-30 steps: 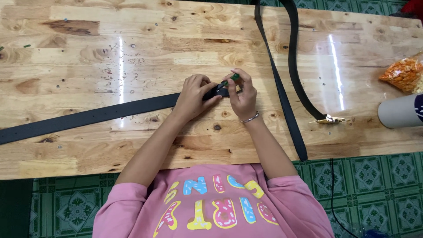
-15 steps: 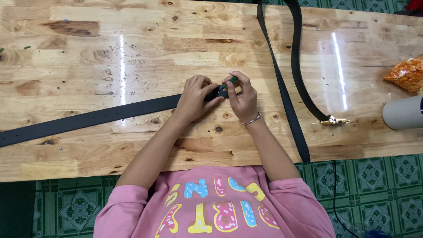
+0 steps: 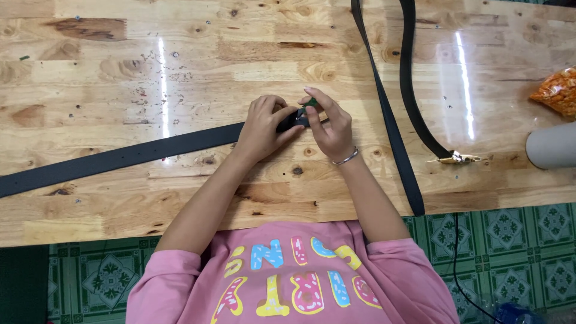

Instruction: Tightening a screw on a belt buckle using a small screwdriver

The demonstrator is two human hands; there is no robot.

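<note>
with the left hand point(image 3: 262, 125) pinning the black belt point(image 3: 126, 155) end and the right hand point(image 3: 329, 123) pinching a small green tool point(image 3: 311, 102), a slip could scratch the leather.

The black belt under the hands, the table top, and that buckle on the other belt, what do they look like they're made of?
Black belt: probably leather or imitation leather, matte, flat and evenly dark; which one cannot be told.
Table top: joined wood boards with knots and grain, glossy varnish reflecting light streaks.
Buckle: apparently metal, gold-coloured and shiny.
</note>
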